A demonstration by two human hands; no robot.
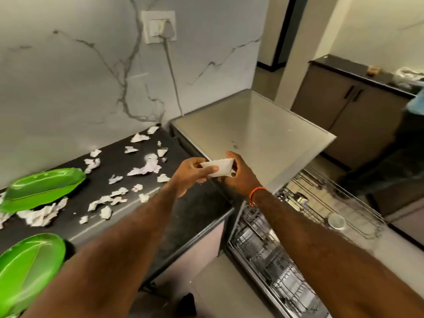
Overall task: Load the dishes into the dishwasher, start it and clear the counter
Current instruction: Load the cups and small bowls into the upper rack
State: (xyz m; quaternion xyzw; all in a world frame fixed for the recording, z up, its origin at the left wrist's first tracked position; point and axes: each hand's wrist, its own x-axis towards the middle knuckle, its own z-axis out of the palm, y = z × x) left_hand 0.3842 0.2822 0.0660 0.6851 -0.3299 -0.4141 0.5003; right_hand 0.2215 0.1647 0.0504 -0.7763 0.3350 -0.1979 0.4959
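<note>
Both my hands hold a small white square dish (221,167) above the counter's right end. My left hand (190,177) pinches its left edge with the thumb on top. My right hand (241,175) grips its right side from behind. Below and to the right, the dishwasher (263,138) stands open with its upper wire rack (348,203) pulled out, a round glass (336,221) lying in it. The lower rack (270,260) shows beneath. Two green leaf-shaped plates (43,188) (29,269) lie on the dark counter (197,210) at the left.
Several crumpled white paper scraps (146,167) are strewn across the counter. A wall socket with a plugged cord (160,27) sits on the marble backsplash. A dark-topped cabinet (348,104) stands at the far right, and a dark shape (188,304) lies on the floor.
</note>
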